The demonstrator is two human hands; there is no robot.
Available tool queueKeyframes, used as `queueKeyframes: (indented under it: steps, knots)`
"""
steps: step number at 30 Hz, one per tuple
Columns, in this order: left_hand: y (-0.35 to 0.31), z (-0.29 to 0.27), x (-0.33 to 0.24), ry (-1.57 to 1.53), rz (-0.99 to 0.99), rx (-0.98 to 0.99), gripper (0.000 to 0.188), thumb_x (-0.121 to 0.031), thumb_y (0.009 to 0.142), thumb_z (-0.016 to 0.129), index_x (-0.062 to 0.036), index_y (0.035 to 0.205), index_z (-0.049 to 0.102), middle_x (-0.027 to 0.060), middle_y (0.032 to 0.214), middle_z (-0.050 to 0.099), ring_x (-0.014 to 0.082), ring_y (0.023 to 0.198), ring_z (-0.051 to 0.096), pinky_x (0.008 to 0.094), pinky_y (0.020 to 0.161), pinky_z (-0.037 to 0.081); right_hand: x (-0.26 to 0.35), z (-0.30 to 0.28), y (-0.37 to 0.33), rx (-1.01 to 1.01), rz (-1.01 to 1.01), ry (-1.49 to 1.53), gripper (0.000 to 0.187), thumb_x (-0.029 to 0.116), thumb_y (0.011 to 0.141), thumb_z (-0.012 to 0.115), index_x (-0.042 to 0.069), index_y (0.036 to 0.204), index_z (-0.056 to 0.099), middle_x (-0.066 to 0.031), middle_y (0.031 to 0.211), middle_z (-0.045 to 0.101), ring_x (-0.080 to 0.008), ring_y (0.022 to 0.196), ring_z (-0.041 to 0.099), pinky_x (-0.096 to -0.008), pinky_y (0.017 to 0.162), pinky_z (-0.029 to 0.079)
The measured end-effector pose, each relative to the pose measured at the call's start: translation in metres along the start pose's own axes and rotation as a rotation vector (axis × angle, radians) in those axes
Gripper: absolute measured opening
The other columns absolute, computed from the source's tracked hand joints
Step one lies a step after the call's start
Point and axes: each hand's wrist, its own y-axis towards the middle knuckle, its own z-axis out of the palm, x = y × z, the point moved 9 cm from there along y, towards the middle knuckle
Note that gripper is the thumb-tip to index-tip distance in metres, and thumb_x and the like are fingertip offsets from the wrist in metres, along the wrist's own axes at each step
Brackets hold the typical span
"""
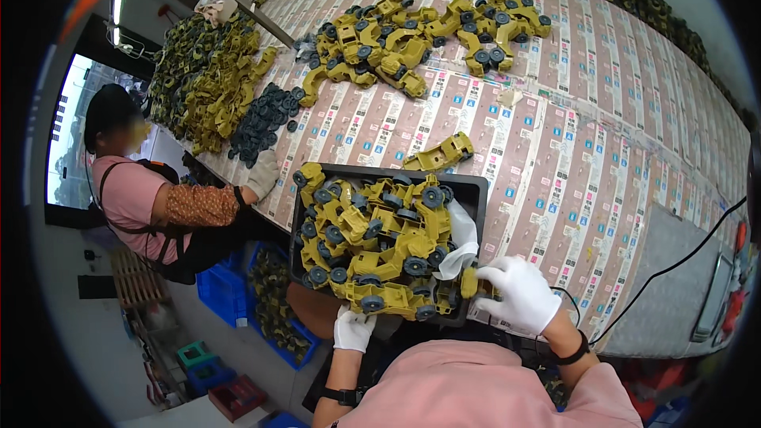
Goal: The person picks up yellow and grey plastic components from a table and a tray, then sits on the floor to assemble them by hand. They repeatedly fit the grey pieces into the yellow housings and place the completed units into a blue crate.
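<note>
Black tray [473,192]: at the near edge of the table [519,198], heaped with olive-yellow toy vehicles [396,257] on dark wheels, lying at all angles and rising past the rim on the near side.
Plastic in the tray: a whitish, see-through sheet [461,242], crumpled along the right side.
Left hand [353,331]: white-gloved, at the tray's near side, fingers up against the edge — whether they grip it, I cannot tell.
Right hand [519,293]: white-gloved, at the tray's right near corner, thumb and fingers curved and slightly parted, a small yellow piece [469,282] at the tips; I cannot tell if it is held.
Loose vehicle [441,154]: on the table, just beyond the tray's far rim.
Far heap [380,40]: more wheeled vehicles, farther back.
Loose wheels [265,117]: a dark pile beside a mound of yellow parts [214,103] — a co-worker's gloved hand [263,175] is near the wheels.
Blue crate [305,355]: on the floor, filled with camouflage-patterned pieces [276,293].
</note>
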Motion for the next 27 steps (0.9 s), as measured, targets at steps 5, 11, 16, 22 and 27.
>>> queueKeyframes:
  steps: [5,11,16,22,27]
  knots:
    - [-0.005,0.030,0.036,-0.290,-0.297,0.028,0.035,-0.021,0.095,0.043,-0.0036,0.126,0.048,0.0160,0.130,0.050,0.0362,0.127,0.045,0.0578,0.110,0.035,-0.080,0.051,-0.039,-0.271,0.266,0.140,0.052,0.011,0.070,0.075,0.005,0.118,0.057,-0.0183,0.096,0.065,-0.0364,0.092,0.064,-0.0419,0.084,0.052]
    - [0.005,0.026,0.028,0.022,-0.118,-0.004,0.036,-0.012,0.098,0.048,-0.0090,0.134,0.045,0.0111,0.131,0.052,0.0297,0.123,0.050,0.0498,0.108,0.041,-0.118,0.072,-0.046,-0.318,0.554,0.637,0.045,0.001,0.076,0.064,0.001,0.120,0.054,-0.0147,0.103,0.068,-0.0238,0.092,0.068,-0.0324,0.081,0.053]
    - [0.021,0.046,0.059,-0.014,-0.281,-0.014,0.040,-0.035,0.101,0.044,-0.0137,0.134,0.047,0.0140,0.137,0.050,0.0352,0.127,0.047,0.0563,0.104,0.041,-0.057,0.053,-0.009,-0.281,0.508,1.251,0.050,0.013,0.085,0.072,0.001,0.126,0.046,-0.0089,0.113,0.061,-0.0184,0.101,0.061,-0.0335,0.087,0.052]
    - [0.020,0.074,0.059,-0.135,-0.327,0.124,0.044,-0.039,0.099,0.045,-0.0145,0.136,0.047,0.0105,0.141,0.048,0.0315,0.131,0.045,0.0517,0.110,0.035,-0.003,0.052,0.024,-0.175,0.233,0.554,0.063,0.022,0.079,0.076,-0.004,0.127,0.045,-0.0202,0.111,0.060,-0.0314,0.101,0.062,-0.0379,0.092,0.049]
    - [0.029,0.068,0.058,-0.261,-0.254,0.373,0.045,-0.039,0.099,0.045,-0.0151,0.137,0.047,0.0082,0.142,0.049,0.0285,0.132,0.043,0.0486,0.112,0.034,-0.031,0.059,-0.013,-0.457,0.322,0.236,0.064,0.019,0.078,0.078,-0.003,0.130,0.047,-0.0143,0.097,0.062,-0.0241,0.086,0.062,-0.0357,0.081,0.052]
